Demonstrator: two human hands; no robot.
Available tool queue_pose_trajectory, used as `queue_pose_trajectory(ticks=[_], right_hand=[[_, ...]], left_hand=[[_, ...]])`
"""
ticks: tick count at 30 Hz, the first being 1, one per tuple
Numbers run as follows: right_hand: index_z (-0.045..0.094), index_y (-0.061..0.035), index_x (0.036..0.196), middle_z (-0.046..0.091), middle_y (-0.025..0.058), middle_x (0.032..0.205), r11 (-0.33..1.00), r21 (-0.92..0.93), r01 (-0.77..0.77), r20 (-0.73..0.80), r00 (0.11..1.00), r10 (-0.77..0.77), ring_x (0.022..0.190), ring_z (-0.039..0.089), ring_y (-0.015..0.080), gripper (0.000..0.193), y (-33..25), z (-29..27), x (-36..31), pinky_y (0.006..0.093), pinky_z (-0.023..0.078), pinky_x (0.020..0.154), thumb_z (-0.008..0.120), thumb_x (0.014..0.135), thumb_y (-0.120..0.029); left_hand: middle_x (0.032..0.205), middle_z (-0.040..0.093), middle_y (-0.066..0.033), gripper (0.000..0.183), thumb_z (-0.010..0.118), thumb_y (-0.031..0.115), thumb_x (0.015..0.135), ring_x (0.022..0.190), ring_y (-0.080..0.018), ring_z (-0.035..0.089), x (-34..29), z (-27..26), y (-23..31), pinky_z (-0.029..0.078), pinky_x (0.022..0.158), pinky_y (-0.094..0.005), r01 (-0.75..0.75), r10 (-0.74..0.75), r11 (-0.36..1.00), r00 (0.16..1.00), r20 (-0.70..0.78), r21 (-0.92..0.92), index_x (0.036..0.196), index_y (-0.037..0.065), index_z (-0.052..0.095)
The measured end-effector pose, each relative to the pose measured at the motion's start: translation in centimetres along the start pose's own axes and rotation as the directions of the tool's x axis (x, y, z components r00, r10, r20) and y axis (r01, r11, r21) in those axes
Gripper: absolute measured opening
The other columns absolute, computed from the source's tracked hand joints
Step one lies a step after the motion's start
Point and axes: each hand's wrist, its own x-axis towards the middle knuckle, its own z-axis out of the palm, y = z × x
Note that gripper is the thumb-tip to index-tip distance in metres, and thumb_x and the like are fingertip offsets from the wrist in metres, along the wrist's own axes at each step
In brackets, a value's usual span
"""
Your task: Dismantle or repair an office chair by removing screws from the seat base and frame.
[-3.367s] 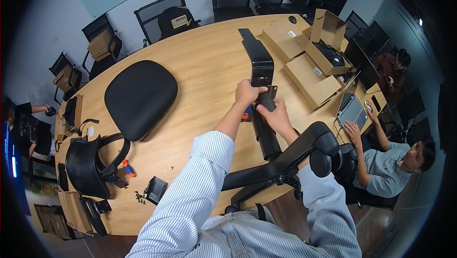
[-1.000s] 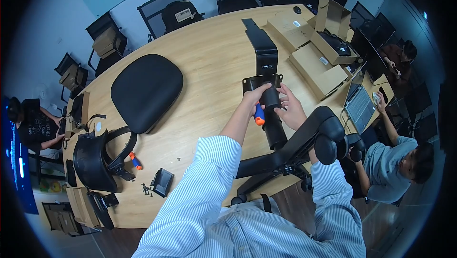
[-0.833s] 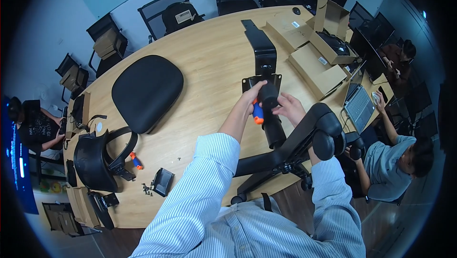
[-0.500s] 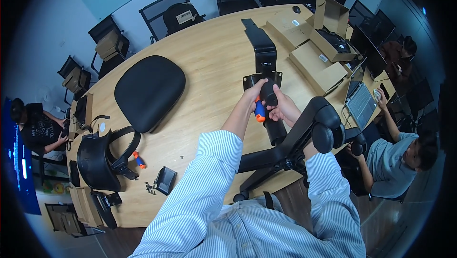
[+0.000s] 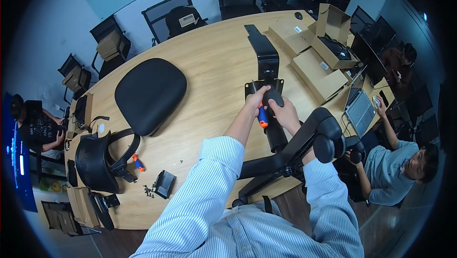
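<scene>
A screwdriver with a blue and orange handle is held in my left hand, its blade pointing away from me. The thumb of that hand lies against a rounded black knob. My right hand closes on the same knob from the right. Beyond the hands is a black metal seat plate, with a bent back bracket rising from it. A black column runs from beneath the hands to the chair's star base, tipped on its side with casters showing.
Left on the table lie a black seat cushion, a backrest part, another screwdriver, a small black tray and loose screws. Cardboard boxes and a laptop stand right. A co-worker sits close by there.
The screwdriver's blade now shows above my left hand. My right fingers have drawn in around the knob. The whole view has shifted slightly.
</scene>
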Motion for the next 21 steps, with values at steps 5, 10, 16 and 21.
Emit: queue_pose_trajectory(ticks=[5, 10, 16, 21], right_hand=[[0.051, -0.0027, 0.122, 0.061, 0.02, 0.092, 0.795, -0.59, 0.139, -0.086, 0.969, -0.233, 0.081, 0.061, 0.0383, 0.056, -2.3, -0.1, -1.2, 0.0421, 0.051, 0.071, 0.072, 0.076, -0.027], [0.047, -0.0035, 0.124, 0.047, 0.0163, 0.111, 0.64, -0.573, 0.512, 0.033, 0.794, -0.607, 0.106, 0.052, 0.0344, 0.065, -0.7, -1.3, -1.6, 0.0403, 0.049, 0.081, 0.078, 0.069, -0.017], [0.036, -0.0039, 0.13, 0.052, 0.0212, 0.109, 0.684, -0.481, 0.549, -0.053, 0.76, -0.648, 0.093, 0.06, 0.0382, 0.073, 0.0, -0.8, -1.3, 0.0423, 0.051, 0.077, 0.076, 0.073, -0.026], [0.037, -0.0027, 0.129, 0.063, 0.0231, 0.082, 0.789, -0.537, 0.298, -0.04, 0.925, -0.377, 0.072, 0.064, 0.0425, 0.071, 0.0, 0.2, -0.4, 0.0465, 0.052, 0.065, 0.066, 0.079, -0.046]], left_hand=[[0.081, 0.06, -0.0037, 0.037, 0.072, 0.041, 0.077, 0.058, -0.012, 0.058, 1.5, -1.1, -0.1, 0.039, 0.038, -0.0228, 0.02, -0.013, 0.999, 0.991, 0.132, -0.047, 0.092, 0.009, 0.059], [0.069, 0.059, -0.0004, 0.034, 0.068, 0.044, 0.081, 0.049, -0.0109, 0.055, 0.8, -0.4, 1.1, 0.041, 0.037, -0.0207, 0.106, -0.103, 0.994, 0.976, 0.192, -0.003, 0.089, 0.012, 0.059], [0.071, 0.06, -0.0013, 0.035, 0.067, 0.047, 0.082, 0.05, -0.0123, 0.056, 1.1, -1.5, 1.2, 0.047, 0.041, -0.0234, 0.145, -0.147, 0.989, 0.956, 0.253, 0.029, 0.087, 0.013, 0.059], [0.08, 0.063, -0.0036, 0.036, 0.064, 0.047, 0.084, 0.065, -0.0155, 0.062, 1.0, -1.1, 0.7, 0.054, 0.059, -0.032, 0.126, -0.119, 0.992, 0.965, 0.235, -0.013, 0.093, 0.013, 0.06]])
